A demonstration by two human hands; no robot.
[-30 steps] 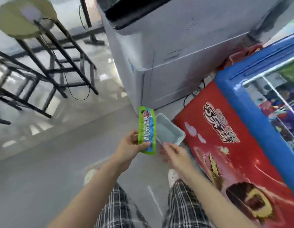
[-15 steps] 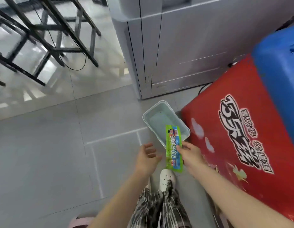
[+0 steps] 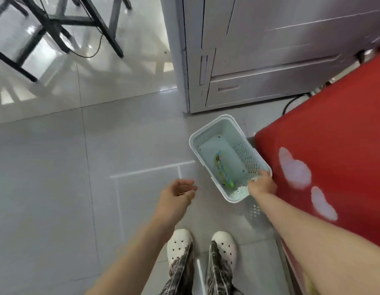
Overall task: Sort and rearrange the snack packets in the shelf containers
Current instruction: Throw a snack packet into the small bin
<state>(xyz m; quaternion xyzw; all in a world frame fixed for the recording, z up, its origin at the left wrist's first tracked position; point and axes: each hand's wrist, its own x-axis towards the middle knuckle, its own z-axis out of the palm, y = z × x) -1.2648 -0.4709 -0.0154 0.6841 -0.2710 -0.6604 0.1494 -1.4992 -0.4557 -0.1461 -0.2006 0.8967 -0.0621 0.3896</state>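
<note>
Grey floor tiles (image 3: 57,167) fill the view, seen from above. At the top right stands a tall grey cabinet (image 3: 280,50), and a large red chest (image 3: 325,141) runs down the right side. Black metal legs (image 3: 57,24) cross the top left. Between the cabinet and the red chest a pale green basket (image 3: 206,135) sits on the floor. A green snack packet (image 3: 222,169) lies inside it on the bottom. The right hand (image 3: 261,185) reaches forward, arm outstretched, fingers curled over the basket's near corner rim. The left hand (image 3: 176,196) hovers over the floor, well left of the basket, fingers loosely spread and holding nothing. Two white clogs (image 3: 201,244) show at the bottom.
</note>
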